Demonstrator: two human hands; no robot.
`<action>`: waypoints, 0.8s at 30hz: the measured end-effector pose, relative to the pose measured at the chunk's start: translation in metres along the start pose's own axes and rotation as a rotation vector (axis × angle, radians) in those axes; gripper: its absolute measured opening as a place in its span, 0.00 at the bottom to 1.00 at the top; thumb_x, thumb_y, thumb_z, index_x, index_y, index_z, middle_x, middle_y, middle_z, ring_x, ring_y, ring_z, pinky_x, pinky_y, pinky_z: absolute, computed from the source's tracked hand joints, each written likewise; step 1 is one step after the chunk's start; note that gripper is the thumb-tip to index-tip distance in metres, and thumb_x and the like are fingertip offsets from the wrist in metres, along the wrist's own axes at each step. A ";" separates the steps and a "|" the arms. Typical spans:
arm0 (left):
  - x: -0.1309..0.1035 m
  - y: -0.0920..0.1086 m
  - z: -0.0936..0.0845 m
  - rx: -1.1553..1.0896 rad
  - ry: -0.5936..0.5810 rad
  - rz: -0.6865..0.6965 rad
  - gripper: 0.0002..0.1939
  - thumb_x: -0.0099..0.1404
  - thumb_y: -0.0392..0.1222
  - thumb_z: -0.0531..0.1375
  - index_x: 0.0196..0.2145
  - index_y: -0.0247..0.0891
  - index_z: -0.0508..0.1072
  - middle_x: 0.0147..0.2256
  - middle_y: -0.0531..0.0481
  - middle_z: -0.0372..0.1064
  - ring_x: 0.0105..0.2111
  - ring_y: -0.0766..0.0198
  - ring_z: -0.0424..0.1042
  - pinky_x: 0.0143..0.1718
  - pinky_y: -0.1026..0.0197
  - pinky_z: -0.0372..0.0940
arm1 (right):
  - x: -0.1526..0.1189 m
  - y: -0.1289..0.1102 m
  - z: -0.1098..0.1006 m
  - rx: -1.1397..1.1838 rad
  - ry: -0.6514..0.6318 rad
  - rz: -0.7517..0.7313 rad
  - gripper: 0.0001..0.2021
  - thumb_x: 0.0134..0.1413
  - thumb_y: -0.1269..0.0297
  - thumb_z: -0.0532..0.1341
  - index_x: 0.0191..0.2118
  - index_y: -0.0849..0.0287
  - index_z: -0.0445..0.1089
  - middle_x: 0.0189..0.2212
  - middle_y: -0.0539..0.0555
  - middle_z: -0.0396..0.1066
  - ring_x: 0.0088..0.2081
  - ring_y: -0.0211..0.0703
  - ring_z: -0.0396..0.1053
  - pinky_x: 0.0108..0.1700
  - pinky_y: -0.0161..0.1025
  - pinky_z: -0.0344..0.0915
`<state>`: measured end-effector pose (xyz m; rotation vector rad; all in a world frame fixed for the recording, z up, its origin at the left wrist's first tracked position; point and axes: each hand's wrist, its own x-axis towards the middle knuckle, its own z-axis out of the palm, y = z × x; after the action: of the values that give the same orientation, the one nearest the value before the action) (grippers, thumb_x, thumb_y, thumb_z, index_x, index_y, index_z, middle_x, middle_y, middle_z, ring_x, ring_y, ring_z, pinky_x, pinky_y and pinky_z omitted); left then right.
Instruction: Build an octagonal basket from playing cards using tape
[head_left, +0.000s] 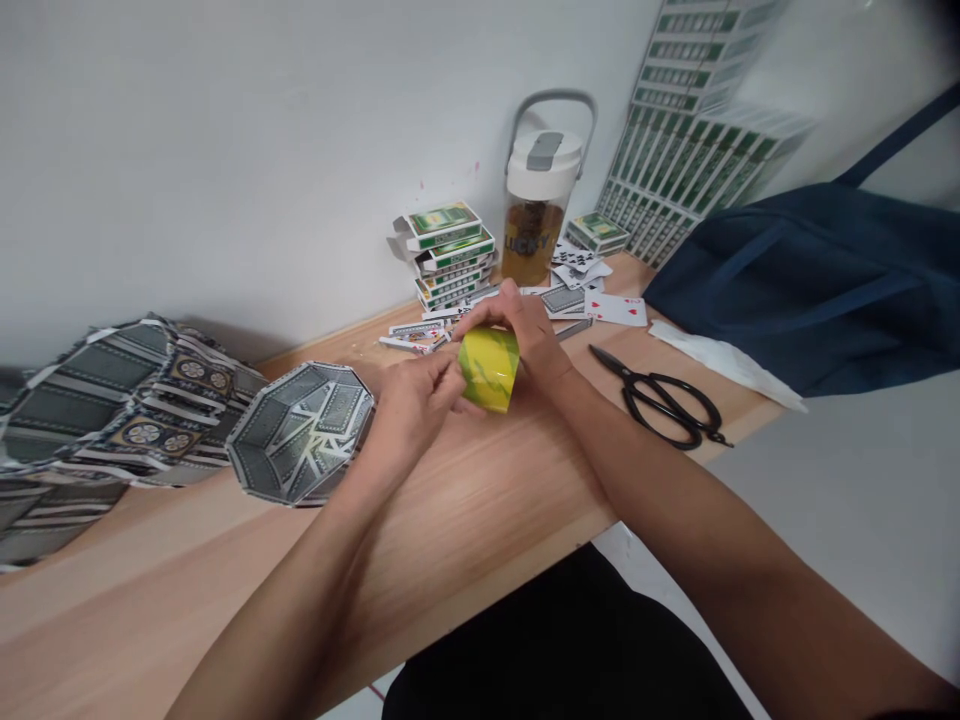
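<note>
Above the table, a roll of glossy yellow tape (489, 370) is between my two hands. My right hand (529, 335) is curled over its far and right side and grips it. At the roll's left edge, the fingers of my left hand (420, 393) are pinched closed; what is in that pinch, if anything, is hidden. Left of my hand sits a faceted bowl (281, 450) made of folded playing cards. Loose playing cards (615, 308) lie behind my hands, and black scissors (671, 402) rest to the right.
Card boxes (450, 250) are stacked by the wall, beside a lidded bottle (536, 215) of brown liquid. Larger folded-card containers (150, 400) stand at the left. A dark blue bag (817, 270), white tissue (724, 362) and tall piles of card packs (690, 150) are on the right.
</note>
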<state>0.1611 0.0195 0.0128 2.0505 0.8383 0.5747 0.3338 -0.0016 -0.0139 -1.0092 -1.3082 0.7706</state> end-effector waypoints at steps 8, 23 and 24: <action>0.000 -0.005 -0.007 -0.307 -0.152 -0.088 0.13 0.65 0.42 0.51 0.33 0.36 0.74 0.28 0.50 0.78 0.29 0.60 0.78 0.40 0.59 0.68 | 0.001 0.001 -0.001 -0.011 -0.005 0.012 0.34 0.61 0.37 0.42 0.30 0.54 0.79 0.28 0.54 0.77 0.32 0.45 0.72 0.39 0.43 0.67; -0.002 0.001 -0.004 -0.111 -0.057 -0.031 0.12 0.62 0.38 0.53 0.23 0.38 0.71 0.20 0.53 0.73 0.28 0.59 0.77 0.30 0.63 0.65 | 0.000 0.001 0.000 0.003 -0.010 0.010 0.32 0.63 0.41 0.43 0.29 0.53 0.78 0.29 0.51 0.77 0.34 0.44 0.73 0.39 0.41 0.67; -0.003 0.001 -0.003 -0.111 -0.048 -0.035 0.12 0.62 0.38 0.53 0.23 0.38 0.71 0.20 0.53 0.73 0.28 0.59 0.77 0.30 0.63 0.65 | 0.000 0.001 0.000 -0.006 -0.007 0.010 0.32 0.63 0.41 0.42 0.30 0.52 0.78 0.30 0.51 0.77 0.35 0.44 0.73 0.40 0.41 0.67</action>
<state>0.1579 0.0183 0.0151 1.9374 0.7951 0.5387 0.3342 -0.0012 -0.0153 -1.0195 -1.3131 0.7793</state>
